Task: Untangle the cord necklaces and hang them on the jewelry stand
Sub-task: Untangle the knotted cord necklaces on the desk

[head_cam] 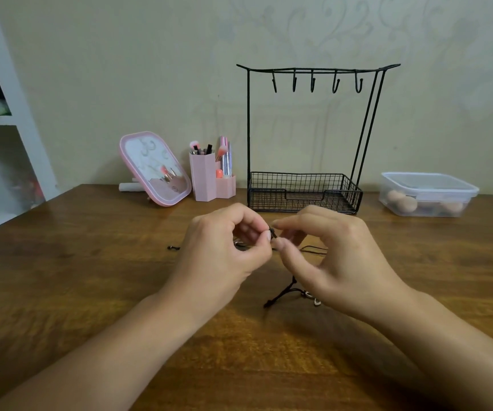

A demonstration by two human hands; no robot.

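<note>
Pale wall (120,54) behind, faint scroll pattern pressed into it. White shelf unit (11,108) at far left. Bench (91,262) of dark brown wood, grain running in streaks, dull sheen.

Jewelry stand (307,137) at the bench's back edge: thin black wire frame, top rail with five hooks, all bare; mesh basket for a base. Right of it, a clear plastic lidded box (429,192) with rounded peach-coloured sponges inside. Left of the stand, a pink hexagonal brush holder (206,179) with brushes upright, then a pink-rimmed mirror (155,169), tilted back.

My left hand (218,256) and right hand (334,256) meet above mid-bench. Fingers of both are curled; thumb and forefinger of each pinch the same small knot of the cord necklaces (281,293). Thin black cord, matte. One strand drops from the knot to the bench and forks; more lies flat behind my hands. Small pale beads show near my right wrist, too small to make out.
</note>
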